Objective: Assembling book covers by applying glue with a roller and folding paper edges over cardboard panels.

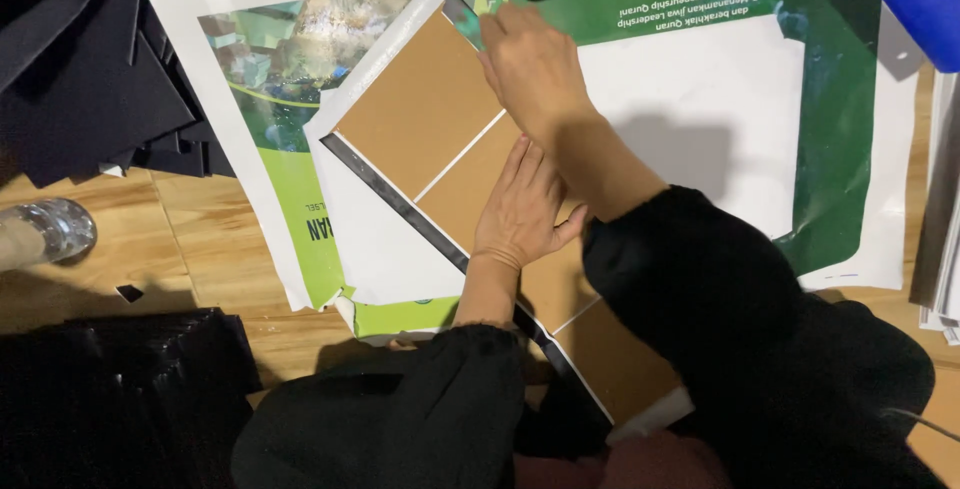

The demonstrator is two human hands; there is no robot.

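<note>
The left hand (pixel 520 211) lies flat, fingers spread and released, pressing the brown boards (pixel 430 114) down on their white sheet (pixel 375 239) atop a poster (pixel 300 189) on the wooden floor (pixel 200 249). The boards look stiff, light and smooth, likely to slide unless pinned from above; edges and corners offer the best hold. Farther off, the right hand (pixel 535 69) curls at the top board's far corner, fingertips pinching the sheet's folded edge there. Black sheets (pixel 90 79) lie far left.
</note>
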